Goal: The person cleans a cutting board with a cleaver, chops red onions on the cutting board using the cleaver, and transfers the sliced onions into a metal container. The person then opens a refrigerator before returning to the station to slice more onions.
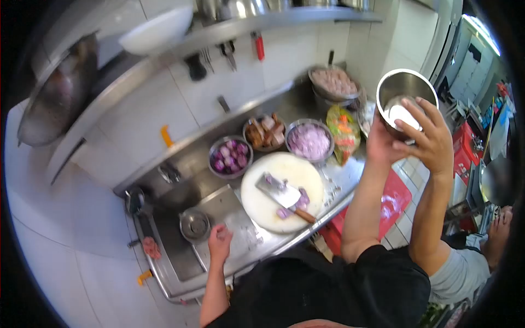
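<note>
At the upper right, my right hand (384, 143) grips a deep steel bowl (395, 81) tilted toward me. Another person's hand (432, 136), on an arm with a grey sleeve, is also at this bowl, its fingers over the near side. A bright white patch shows at the bowl; I cannot tell what it is. Over the sink's edge my left hand (220, 243) hangs with loosely bent fingers and nothing visible in it. A small metal bowl (194, 225) sits close by. On the round white cutting board (262, 210) lies a cleaver (280, 192) among purple onion pieces (302, 198).
Behind the board stand bowls of whole purple onions (229, 157), brown chunks (265, 133), chopped onion (309, 140) and pale meat (334, 82). A bag with orange and green contents (343, 134) lies beside them. A steel shelf (240, 24) runs overhead; a red stool (383, 205) is below.
</note>
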A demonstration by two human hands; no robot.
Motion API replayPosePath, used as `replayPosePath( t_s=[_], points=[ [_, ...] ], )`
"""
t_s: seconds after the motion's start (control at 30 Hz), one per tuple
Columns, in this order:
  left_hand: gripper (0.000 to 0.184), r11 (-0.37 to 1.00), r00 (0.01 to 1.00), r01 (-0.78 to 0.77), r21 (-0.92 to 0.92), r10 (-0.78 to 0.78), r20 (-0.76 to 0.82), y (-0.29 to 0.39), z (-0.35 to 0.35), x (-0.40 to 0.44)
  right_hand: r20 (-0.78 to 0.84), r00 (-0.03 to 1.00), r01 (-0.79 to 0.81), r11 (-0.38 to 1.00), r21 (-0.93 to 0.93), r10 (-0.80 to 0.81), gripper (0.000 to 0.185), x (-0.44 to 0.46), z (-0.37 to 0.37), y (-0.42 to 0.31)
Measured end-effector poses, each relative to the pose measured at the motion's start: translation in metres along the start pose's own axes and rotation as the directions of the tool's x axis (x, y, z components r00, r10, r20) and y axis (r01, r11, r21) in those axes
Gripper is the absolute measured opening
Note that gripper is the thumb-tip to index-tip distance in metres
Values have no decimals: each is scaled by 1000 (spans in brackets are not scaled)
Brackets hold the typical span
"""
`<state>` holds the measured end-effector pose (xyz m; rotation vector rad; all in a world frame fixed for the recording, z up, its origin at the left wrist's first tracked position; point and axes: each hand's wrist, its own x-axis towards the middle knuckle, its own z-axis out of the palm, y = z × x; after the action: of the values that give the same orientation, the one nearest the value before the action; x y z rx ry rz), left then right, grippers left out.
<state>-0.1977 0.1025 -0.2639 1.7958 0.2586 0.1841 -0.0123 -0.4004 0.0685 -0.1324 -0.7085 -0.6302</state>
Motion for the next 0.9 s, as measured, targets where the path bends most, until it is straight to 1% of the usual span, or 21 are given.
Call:
replayPosePath(
  t_s=[0.03, 0.07, 0.1, 0.13, 0.2, 0.23, 0.27, 0.3, 0.37, 0.4, 0.43, 0.47, 0.5, 0.53, 0.57, 0.6, 0.67, 0.7, 0.77, 0.87, 0.9],
  points=[
    [44, 1000, 999, -3, -14, 4, 34, 9, 12, 3, 13, 1000, -12, 999, 30, 12, 74, -4, -6, -11],
    [47, 987, 997, -43, 153, 34, 65, 28, 25, 7, 26, 999, -24, 998, 62, 22, 74, -8, -12, -21],
    [50, 970, 994, -51, 237, 26, 109, 37, 35, 11, 38, 999, -31, 997, 77, 28, 78, -9, -17, -31],
    [45, 980, 992, -30, 195, 5, 127, 34, 49, 16, 46, 999, -24, 995, 97, 20, 83, -8, -17, -44],
    [51, 959, 980, -79, 271, 25, 196, 47, 74, 25, 33, 999, 16, 991, 134, -21, 94, -4, -13, -66],
    [52, 957, 974, -81, 278, 16, 228, 45, 85, 30, -52, 999, 4, 983, 182, 5, 100, -4, -5, -79],
    [53, 956, 966, -87, 280, 13, 257, 42, 98, 36, -327, 923, 169, 977, -133, -204, 108, 3, -6, -86],
    [53, 957, 965, -74, 282, -2, 261, 47, 109, 39, -336, 920, 161, 976, -143, -201, 108, -5, -13, -88],
    [50, 904, 937, -237, 357, 115, 329, 58, 131, 43, -115, 982, -170, 970, -176, 151, 89, -36, -45, -87],
    [50, 907, 938, -228, 355, 106, 330, 54, 142, 45, -184, 947, -321, 776, -543, 263, 64, -78, -64, -65],
    [47, 883, 887, -334, 332, 175, 428, 47, 151, 48, -251, 894, -371, 300, -879, 372, 40, -120, -83, -43],
    [45, 848, 819, -439, 296, 242, 520, 43, 159, 50, -312, 825, -286, -128, -950, 472, 19, -161, -101, -20],
    [45, 849, 817, -440, 294, 242, 524, 45, 164, 48, -547, 572, -337, -432, -836, 612, 14, -210, -90, -3],
    [44, 805, 776, -491, 333, 230, 588, 47, 170, 46, -413, 541, -114, -422, -899, 733, 8, -254, -106, 2],
    [44, 757, 730, -543, 365, 211, 650, 48, 173, 45, -381, 463, 98, -473, -875, 800, 9, -290, -132, 5],
    [41, 754, 727, -557, 349, 239, 644, 48, 176, 45, -387, 465, 95, -480, -872, 796, 9, -311, -145, 6],
    [38, 740, 724, -575, 350, 260, 639, 48, 175, 48, -325, 488, 360, -526, -771, 810, 24, -337, -156, 7],
    [35, 723, 723, -592, 355, 284, 630, 50, 173, 49, -330, 487, 358, -529, -769, 809, 24, -339, -155, 10],
    [30, 748, 741, -565, 348, 274, 613, 55, 171, 47, -442, 447, 374, -611, -697, 778, 41, -333, -158, 17],
    [29, 707, 770, -544, 452, 205, 604, 59, 168, 44, -489, 431, 331, -637, -696, 758, 44, -320, -152, 26],
    [31, 738, 839, -441, 511, 136, 527, 63, 170, 38, -488, 432, 333, -637, -696, 759, 44, -306, -138, 33]
  ],
)
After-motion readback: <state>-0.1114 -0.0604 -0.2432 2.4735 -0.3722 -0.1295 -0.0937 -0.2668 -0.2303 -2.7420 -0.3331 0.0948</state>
